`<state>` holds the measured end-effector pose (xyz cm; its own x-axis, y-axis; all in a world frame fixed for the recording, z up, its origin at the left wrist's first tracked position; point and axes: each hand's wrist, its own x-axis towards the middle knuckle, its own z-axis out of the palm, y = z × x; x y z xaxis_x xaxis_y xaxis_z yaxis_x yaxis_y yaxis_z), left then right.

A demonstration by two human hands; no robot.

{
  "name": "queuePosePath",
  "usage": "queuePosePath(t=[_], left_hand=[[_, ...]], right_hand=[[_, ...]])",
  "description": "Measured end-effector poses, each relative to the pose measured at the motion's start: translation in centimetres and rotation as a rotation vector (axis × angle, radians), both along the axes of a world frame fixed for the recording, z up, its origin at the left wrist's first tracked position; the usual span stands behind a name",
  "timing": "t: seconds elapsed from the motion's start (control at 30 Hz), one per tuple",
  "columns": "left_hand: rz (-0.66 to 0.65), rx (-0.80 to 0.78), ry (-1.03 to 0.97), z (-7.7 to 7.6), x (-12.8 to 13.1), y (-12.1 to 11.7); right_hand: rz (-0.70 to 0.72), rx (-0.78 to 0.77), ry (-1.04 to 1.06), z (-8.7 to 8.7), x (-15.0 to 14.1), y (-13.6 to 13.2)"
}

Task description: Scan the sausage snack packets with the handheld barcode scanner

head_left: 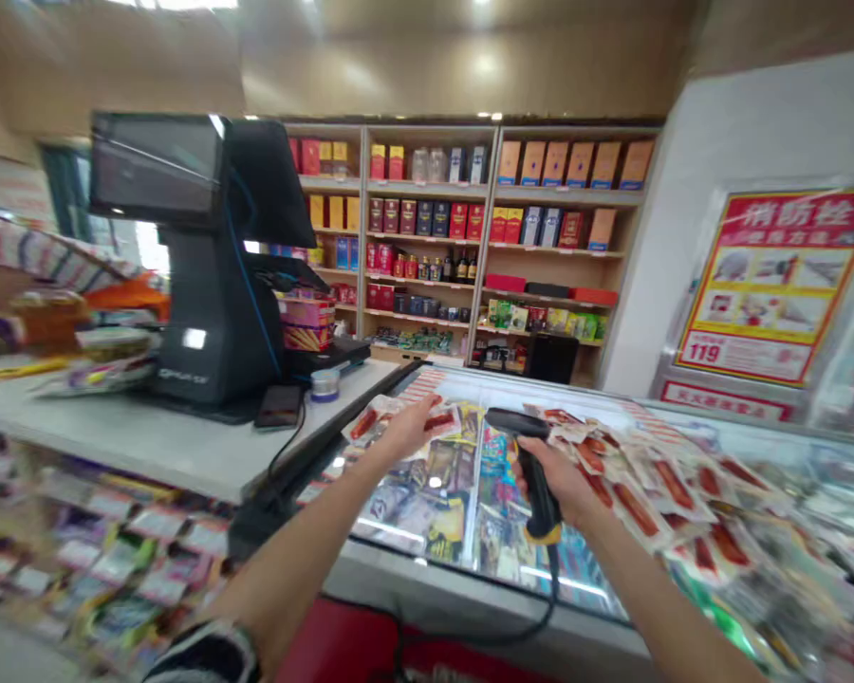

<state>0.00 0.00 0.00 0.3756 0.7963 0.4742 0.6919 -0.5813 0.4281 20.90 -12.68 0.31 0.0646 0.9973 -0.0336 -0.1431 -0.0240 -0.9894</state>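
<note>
My right hand (559, 479) is wrapped around the grip of a black and yellow barcode scanner (537, 489), whose head points left over the glass counter. A cord hangs from its base. My left hand (413, 429) is closed on a clear packet of reddish sausage (442, 418) near the counter's far left part. Just left of that hand lies another sausage packet (364, 423). To the right of my right hand spreads a pile of similar vacuum-packed sausage packets (637, 507).
A black checkout terminal (195, 313) stands on the white counter (185, 455) at left, near a phone (280, 406) and a tape roll (324, 384). Shelves of boxed goods (423, 218) line the back wall. Bagged goods lie under the glass counter top (427, 517).
</note>
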Motion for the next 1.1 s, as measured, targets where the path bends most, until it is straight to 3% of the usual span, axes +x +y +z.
queuePosePath(t=[0.17, 0.33, 0.43, 0.57, 0.67, 0.77, 0.97, 1.1], left_hand=[[0.022, -0.047, -0.038, -0.4, 2.7, 0.4], [0.126, -0.237, -0.101, -2.4, 9.6, 0.9], [0.174, -0.359, -0.107, -3.8, 14.2, 1.2], [0.106, -0.417, -0.082, -5.0, 19.2, 1.3], [0.047, -0.396, -0.061, -5.1, 20.7, 1.3], [0.098, -0.344, -0.038, -4.6, 18.5, 1.8], [0.455, -0.236, 0.017, -3.5, 6.1, 2.2], [0.582, -0.242, 0.039, -4.5, 1.7, 1.7]], right_hand=[[-0.132, 0.062, 0.067, 0.5, 2.8, -0.1], [-0.357, 0.053, 0.104, 0.1, 7.3, -0.9], [-0.423, 0.046, 0.104, -0.5, 9.7, -1.7], [-0.451, 0.063, 0.1, -1.0, 12.2, -2.4], [-0.483, 0.061, 0.102, -1.0, 13.0, -2.3], [-0.489, 0.057, 0.096, -1.0, 12.4, -1.9], [-0.383, 0.034, 0.133, -1.4, 8.7, -0.4], [-0.284, 0.067, 0.15, -1.5, 6.4, 0.5]])
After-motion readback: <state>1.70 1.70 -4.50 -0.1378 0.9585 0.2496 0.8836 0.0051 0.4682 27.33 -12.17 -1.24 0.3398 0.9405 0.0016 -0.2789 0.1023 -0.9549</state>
